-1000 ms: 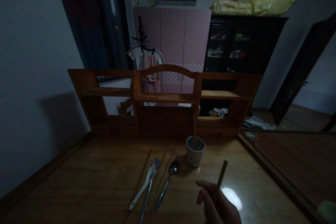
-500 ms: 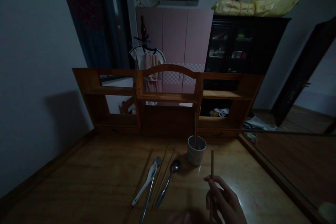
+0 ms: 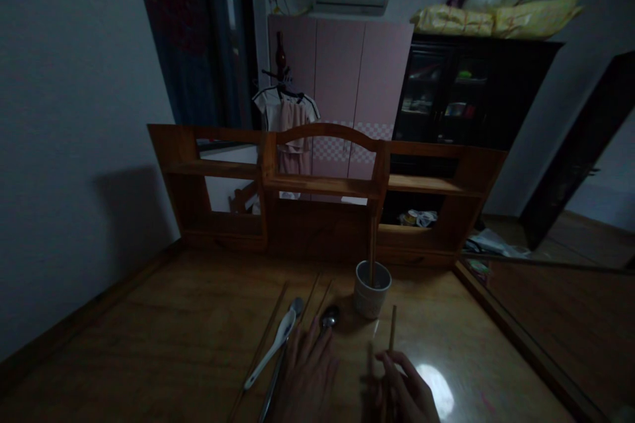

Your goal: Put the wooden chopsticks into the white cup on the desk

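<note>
Right hand point(image 3: 404, 390) low at the bottom edge, fingers curled around a wooden chopstick point(image 3: 391, 337) that stands nearly upright, its free tip pointing up and away; a second thin stick seems to sit just left of it in the same grip, though the dim light makes that hard to confirm. Left hand point(image 3: 305, 377) is flat and spread over the desk point(image 3: 163, 337), fingers extended and holding nothing, fingertips touching or just short of the metal spoon point(image 3: 328, 317), whose bowl points away and whose handle runs back under the palm. Just left of that hand lies the white ceramic spoon point(image 3: 272, 350), crossing a second metal utensil point(image 3: 292, 314), and loose chopsticks point(image 3: 270, 324) lie on the wood, all with their long axes running diagonally from near-left to far-right. The cup point(image 3: 372, 294) stands ahead and between the two hands, slightly nearer the right one, with one chopstick point(image 3: 372, 248) already standing upright in it. So the held stick's tip sits below and a little right of the cup's rim, while the flat cutlery is squarely the left hand's side. The wooden shelf unit point(image 3: 322, 185) closes off the back of the desk.
</note>
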Available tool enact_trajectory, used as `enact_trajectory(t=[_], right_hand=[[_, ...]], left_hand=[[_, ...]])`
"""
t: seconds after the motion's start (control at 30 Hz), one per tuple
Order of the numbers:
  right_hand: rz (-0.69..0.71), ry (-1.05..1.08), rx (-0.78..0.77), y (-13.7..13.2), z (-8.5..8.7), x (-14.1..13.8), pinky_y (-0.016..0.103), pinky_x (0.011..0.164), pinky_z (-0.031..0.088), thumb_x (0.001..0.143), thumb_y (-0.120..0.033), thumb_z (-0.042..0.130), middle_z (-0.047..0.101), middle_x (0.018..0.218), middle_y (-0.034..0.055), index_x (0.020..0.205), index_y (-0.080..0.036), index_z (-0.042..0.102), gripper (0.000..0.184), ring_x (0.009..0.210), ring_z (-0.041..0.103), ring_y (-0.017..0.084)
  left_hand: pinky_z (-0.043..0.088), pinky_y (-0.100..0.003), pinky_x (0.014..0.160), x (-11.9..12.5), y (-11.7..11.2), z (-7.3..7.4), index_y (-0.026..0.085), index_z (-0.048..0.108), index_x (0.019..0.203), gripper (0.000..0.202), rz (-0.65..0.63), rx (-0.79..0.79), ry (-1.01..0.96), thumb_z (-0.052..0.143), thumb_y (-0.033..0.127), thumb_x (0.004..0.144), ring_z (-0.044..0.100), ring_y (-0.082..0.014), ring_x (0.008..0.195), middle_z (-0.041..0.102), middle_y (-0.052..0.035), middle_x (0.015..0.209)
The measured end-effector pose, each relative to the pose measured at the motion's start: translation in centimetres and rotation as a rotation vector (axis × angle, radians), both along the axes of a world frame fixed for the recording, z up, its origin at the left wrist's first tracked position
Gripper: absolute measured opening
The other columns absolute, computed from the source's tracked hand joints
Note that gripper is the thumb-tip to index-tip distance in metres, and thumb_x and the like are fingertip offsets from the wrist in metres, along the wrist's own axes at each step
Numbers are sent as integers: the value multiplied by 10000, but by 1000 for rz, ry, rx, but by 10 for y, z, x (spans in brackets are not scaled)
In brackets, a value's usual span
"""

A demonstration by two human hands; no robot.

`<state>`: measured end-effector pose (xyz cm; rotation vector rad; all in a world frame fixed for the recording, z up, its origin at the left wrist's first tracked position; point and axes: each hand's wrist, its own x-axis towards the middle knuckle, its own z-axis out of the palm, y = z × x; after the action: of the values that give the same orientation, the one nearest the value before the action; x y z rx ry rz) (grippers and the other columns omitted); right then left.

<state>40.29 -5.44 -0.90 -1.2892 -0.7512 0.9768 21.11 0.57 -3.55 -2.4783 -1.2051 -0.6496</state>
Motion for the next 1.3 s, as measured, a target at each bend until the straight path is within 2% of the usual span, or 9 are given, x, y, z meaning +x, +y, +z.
enact_trajectory(t=[0.13,0.33,0.53,0.67,0.87,0.97,1.03,1.13,1.3], right_hand=[[-35,-33,50,1,3,-4,219,484,493,648,-659,740,673,705,38,770,-180,706,496,536,611,151],[-25,0,9,1,-1,-1,210,434,432,676,-623,740,599,570,-17,864,-185,682,480,459,557,138],[4,38,17,-1,3,-4,186,416,409,710,-590,734,598,562,-20,840,-187,662,429,449,542,119],[-41,15,10,-2,3,-3,207,439,461,684,-655,719,661,675,27,850,-180,695,503,499,582,137],[-44,-11,-6,-2,1,-2,198,451,452,671,-637,737,640,659,6,863,-180,696,498,495,573,128],[-41,-17,-17,-2,6,-4,209,436,438,666,-673,712,619,621,-1,873,-179,689,536,472,552,132],[-40,-41,-23,-2,10,-4,215,444,442,663,-683,707,617,612,1,850,-181,692,535,476,555,136],[-16,-70,-32,-3,17,-5,214,439,431,672,-676,704,595,569,-6,826,-187,694,513,471,549,137],[14,-80,-38,-5,22,-6,210,408,400,659,-696,698,566,529,-16,848,-184,699,546,450,528,134]], left_hand=[[450,-526,1073,-3,6,-11,236,478,1396,441,26,-50,14,388,248,964,470,-264,1345,489,-11,1473],[481,-475,1070,-11,5,-2,280,334,1480,502,58,-124,-33,369,268,979,421,-241,1381,429,39,1508],[505,-513,1033,-15,6,-8,271,437,1429,470,129,-183,-104,387,268,962,459,-286,1351,509,-21,1463],[484,-531,1048,-15,5,-5,289,451,1415,468,91,-250,-132,388,244,954,452,-280,1358,557,-22,1424],[400,-544,1111,-10,0,-2,266,499,1370,416,198,-192,-249,386,241,970,262,-283,1457,294,-65,1591],[391,-568,1105,-11,1,-7,280,614,1237,345,222,-151,-272,402,255,965,304,-291,1440,419,-62,1518],[398,-577,1092,-12,3,-8,282,606,1255,351,236,-152,-276,410,268,964,309,-302,1434,474,-77,1468],[395,-583,1091,-12,4,-6,312,574,1302,371,237,-187,-276,433,283,959,301,-308,1433,491,-67,1442],[381,-595,1093,-11,4,-6,306,704,1111,287,244,-205,-289,469,331,947,327,-332,1413,502,-71,1425]])
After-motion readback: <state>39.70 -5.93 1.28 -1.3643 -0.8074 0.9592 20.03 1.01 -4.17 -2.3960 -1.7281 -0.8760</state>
